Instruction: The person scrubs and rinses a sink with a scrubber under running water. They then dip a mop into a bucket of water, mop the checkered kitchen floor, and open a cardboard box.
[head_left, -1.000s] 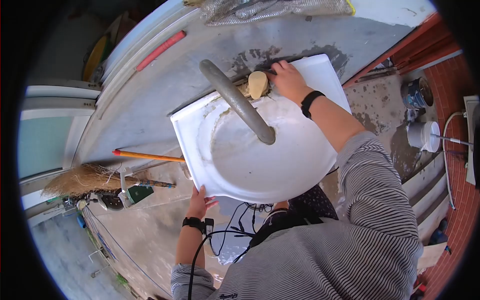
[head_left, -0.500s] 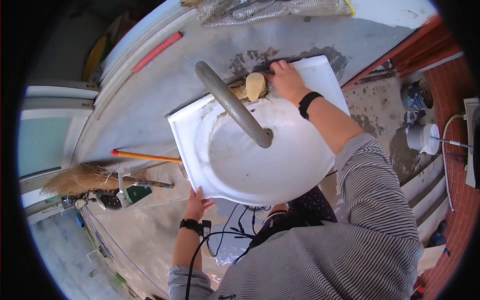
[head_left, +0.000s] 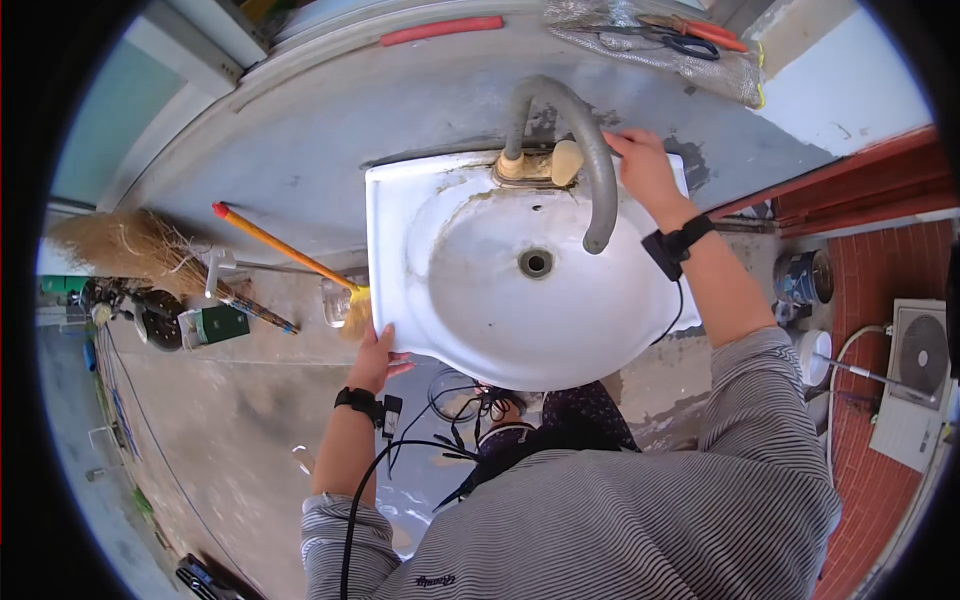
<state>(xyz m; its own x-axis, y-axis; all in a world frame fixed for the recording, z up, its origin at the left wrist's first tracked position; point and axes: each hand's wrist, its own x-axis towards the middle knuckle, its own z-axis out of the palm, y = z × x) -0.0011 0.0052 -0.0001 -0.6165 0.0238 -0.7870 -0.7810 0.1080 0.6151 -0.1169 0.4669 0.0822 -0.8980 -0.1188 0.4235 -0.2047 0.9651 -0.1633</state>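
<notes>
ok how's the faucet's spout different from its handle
The spout is grey; the handle is beige. The spout is a long, curved tube, while the handle is short and rounded. The spout's open end hangs over the basin; the handle sits back by the rear edge. Both belong to one faucet.

This looks like the outdoor yard or wash area of a home: a white sink [head_left: 480,350] against a plastered wall, a straw broom [head_left: 140,255] at left, and, at right, red brick [head_left: 860,275] beside an air-conditioner unit [head_left: 915,360].
</notes>
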